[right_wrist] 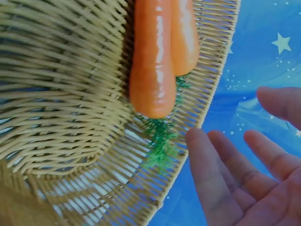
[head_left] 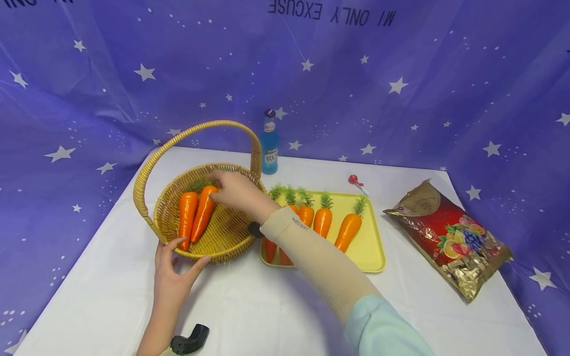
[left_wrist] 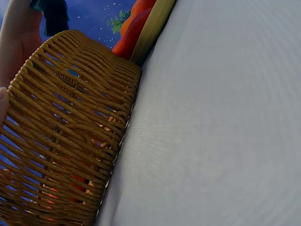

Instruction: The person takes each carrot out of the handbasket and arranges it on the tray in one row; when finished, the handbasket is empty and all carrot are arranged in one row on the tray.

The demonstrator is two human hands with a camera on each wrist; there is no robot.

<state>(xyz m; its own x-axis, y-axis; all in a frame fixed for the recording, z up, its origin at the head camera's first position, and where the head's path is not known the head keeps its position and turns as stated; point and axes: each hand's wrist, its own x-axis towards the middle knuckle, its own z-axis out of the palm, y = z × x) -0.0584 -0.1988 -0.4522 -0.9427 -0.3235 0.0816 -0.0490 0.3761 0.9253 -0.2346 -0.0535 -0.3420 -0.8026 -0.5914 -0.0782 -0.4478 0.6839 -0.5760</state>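
A wicker basket (head_left: 231,232) with a tall arched handle stands at the left of the table. Two orange toy carrots (head_left: 202,215) with green tops lie side by side inside it, tops toward the far rim. My right hand (head_left: 238,193) is over the basket near the carrot tops; in the right wrist view its fingers (right_wrist: 202,160) are extended, apart from the carrots and holding nothing. With my left hand (head_left: 171,277) I hold the near rim, one finger over the edge and the thumb lower on the outside. The left wrist view shows mostly the woven wall (left_wrist: 80,122).
Right of the basket, a yellow tray (head_left: 369,252) carries several more carrots (head_left: 349,230), partly covered by my right forearm. Behind stand a blue bottle (head_left: 269,148) and a red lollipop (head_left: 353,179). A red and gold fruit-printed bag (head_left: 450,237) lies at the far right.
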